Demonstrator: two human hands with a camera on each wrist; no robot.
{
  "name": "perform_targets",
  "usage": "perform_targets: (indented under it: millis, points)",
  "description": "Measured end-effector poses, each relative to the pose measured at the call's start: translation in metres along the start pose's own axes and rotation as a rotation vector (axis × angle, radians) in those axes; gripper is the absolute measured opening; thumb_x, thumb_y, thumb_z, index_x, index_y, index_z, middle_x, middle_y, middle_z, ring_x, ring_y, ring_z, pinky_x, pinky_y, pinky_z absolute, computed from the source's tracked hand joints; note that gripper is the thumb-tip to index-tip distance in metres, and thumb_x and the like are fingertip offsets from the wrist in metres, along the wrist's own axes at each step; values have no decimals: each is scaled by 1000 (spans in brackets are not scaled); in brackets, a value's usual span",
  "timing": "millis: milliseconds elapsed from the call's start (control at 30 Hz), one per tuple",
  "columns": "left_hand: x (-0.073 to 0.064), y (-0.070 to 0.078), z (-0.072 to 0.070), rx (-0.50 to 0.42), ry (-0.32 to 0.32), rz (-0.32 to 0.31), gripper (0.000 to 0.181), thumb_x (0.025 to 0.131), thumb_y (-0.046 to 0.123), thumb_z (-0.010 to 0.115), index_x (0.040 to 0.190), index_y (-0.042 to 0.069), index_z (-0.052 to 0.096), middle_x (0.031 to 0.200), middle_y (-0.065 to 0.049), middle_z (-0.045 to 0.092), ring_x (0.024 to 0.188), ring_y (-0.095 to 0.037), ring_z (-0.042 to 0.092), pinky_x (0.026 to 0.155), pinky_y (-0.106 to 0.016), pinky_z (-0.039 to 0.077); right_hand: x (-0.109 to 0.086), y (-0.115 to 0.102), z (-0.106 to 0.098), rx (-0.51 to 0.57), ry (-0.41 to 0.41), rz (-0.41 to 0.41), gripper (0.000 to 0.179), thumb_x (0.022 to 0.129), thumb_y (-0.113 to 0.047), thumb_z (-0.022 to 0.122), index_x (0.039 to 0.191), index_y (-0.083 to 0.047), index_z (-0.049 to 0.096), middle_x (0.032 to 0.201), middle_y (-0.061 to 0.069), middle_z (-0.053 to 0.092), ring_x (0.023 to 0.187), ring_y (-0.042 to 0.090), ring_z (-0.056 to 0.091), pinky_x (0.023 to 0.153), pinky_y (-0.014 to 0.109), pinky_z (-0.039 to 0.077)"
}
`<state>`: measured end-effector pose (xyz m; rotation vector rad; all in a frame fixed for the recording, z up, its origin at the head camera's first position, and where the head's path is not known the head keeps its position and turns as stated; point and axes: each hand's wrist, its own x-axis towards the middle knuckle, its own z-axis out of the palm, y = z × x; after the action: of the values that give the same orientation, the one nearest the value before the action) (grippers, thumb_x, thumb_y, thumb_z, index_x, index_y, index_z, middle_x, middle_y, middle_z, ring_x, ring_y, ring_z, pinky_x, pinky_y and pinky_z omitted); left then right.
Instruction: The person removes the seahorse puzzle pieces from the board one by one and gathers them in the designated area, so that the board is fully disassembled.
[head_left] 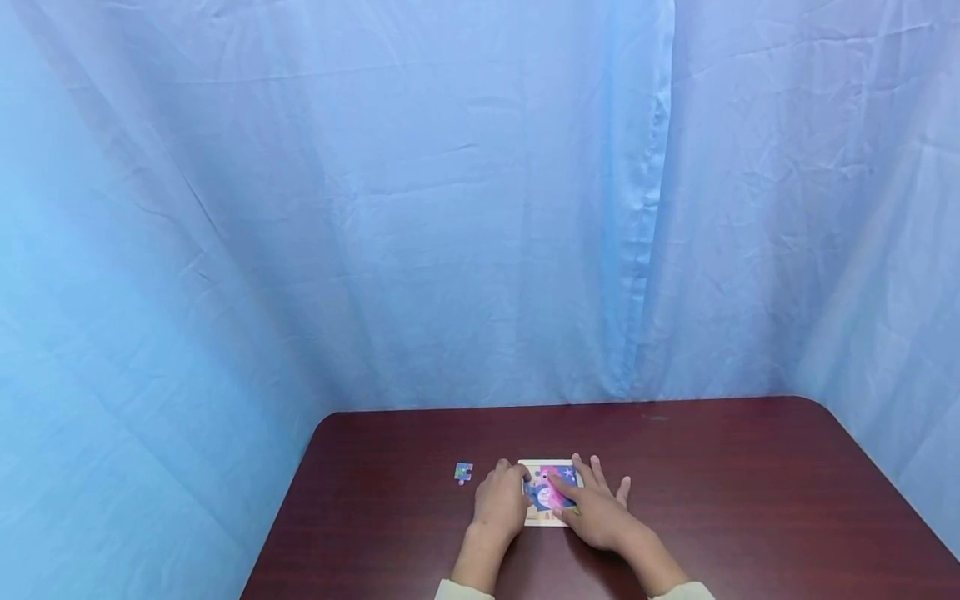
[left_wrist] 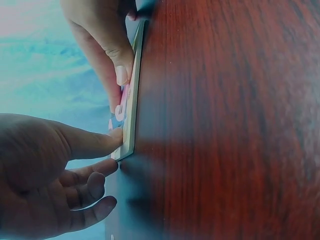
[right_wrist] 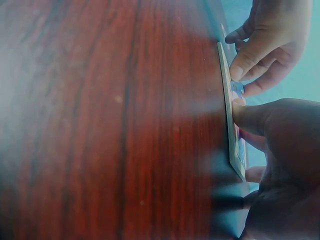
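A small jigsaw puzzle board (head_left: 548,521) with a pale frame lies flat on the table, showing a blue and pink picture with a white starfish shape. At its left side my left hand (head_left: 501,500) grips the edge, thumb on top and index finger against the corner (left_wrist: 122,156). From the right, my right hand (head_left: 603,512) presses thumb and index finger on the pink part of the picture. Its other fingers are spread past the right edge. Both hands cover parts of the picture. A loose blue puzzle piece (head_left: 463,472) lies left of my left hand.
The dark red wooden table (head_left: 735,500) has rounded far corners. Light blue curtains (head_left: 480,250) hang behind it and along both sides.
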<state>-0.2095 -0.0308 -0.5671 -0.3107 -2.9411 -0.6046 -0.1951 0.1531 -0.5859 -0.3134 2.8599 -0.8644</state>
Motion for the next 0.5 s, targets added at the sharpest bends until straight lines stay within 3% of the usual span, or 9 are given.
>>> perform_targets:
  millis: [300,500]
  points:
    - [0,0,-1,7,23,8,25,78,11,90,100,11,77,94,-7,67,84,-26,69,73,-41,57,1,0,-1,-25,-16,14,54,98,-35,72,150,-21,61,172,25,27,161,56,10,109,92,-5]
    - [-2,1,0,-25,35,9,25,78,10,90,99,10,76,92,-4,67,82,-24,69,73,-40,57,1,7,5,10,15,-23,54,98,-35,72,149,-22,62,171,27,28,159,59,12,108,92,-9]
